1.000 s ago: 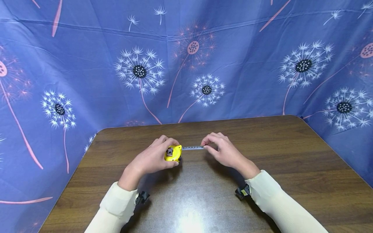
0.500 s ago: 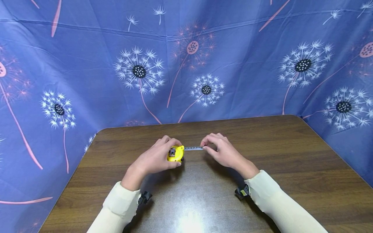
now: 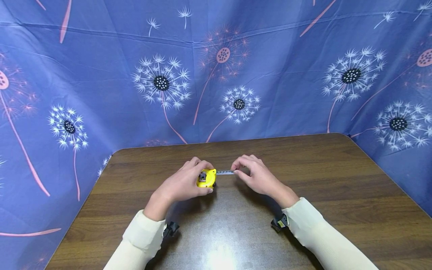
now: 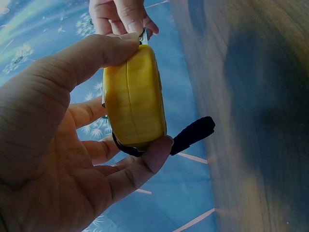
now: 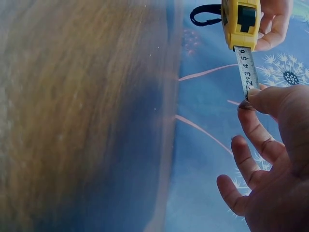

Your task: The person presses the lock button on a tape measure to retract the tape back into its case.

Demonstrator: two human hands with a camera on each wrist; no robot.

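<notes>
My left hand (image 3: 182,181) grips a yellow tape measure (image 3: 206,179) above the table, thumb on one edge and fingertips on the opposite one. A short length of metal blade (image 3: 224,173) runs out of the case to the right. At its far end my right hand (image 3: 258,175) pinches the tip between thumb and index finger; its other fingers are loosely bent in the right wrist view. Printed numbers show on the blade (image 5: 246,72) there. A black wrist strap (image 4: 193,135) hangs from the case in the left wrist view.
Below the hands lies a brown wood-grain table (image 3: 337,180), with a bright glare spot near its front. A blue dandelion-print cloth (image 3: 287,75) hangs behind it and at its sides. Each wrist carries a small black camera, one of them the right camera (image 3: 279,222).
My left hand has moved right with the tape measure, so the exposed blade between the hands is shorter. The right hand has shifted only very slightly left, still pinching the tip.
</notes>
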